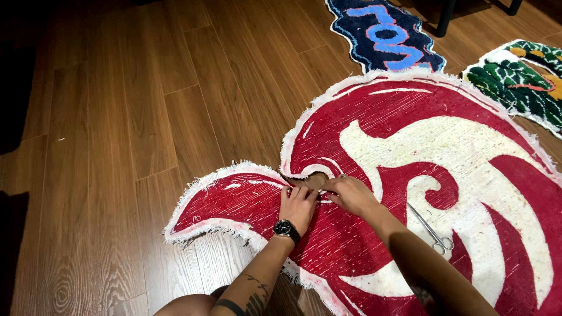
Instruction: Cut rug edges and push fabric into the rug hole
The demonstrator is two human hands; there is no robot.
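Lower right of frame, on the wood floor [117, 146]: red-and-white rug [421, 175], long axis lower-left to upper-right, pointed lobe aimed left. Left hand [297, 205] and right hand [351, 194], each grip pinched on its notch edge.

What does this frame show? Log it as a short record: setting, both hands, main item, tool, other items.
setting: wooden plank floor
left hand: wears a black wristwatch, fingers pressed on the rug's inner edge
right hand: pressed on the same edge, beside the left
main item: red and white rug, backing side up, frayed white border
tool: scissors lying on the rug, untouched
other items: blue rug; green rug
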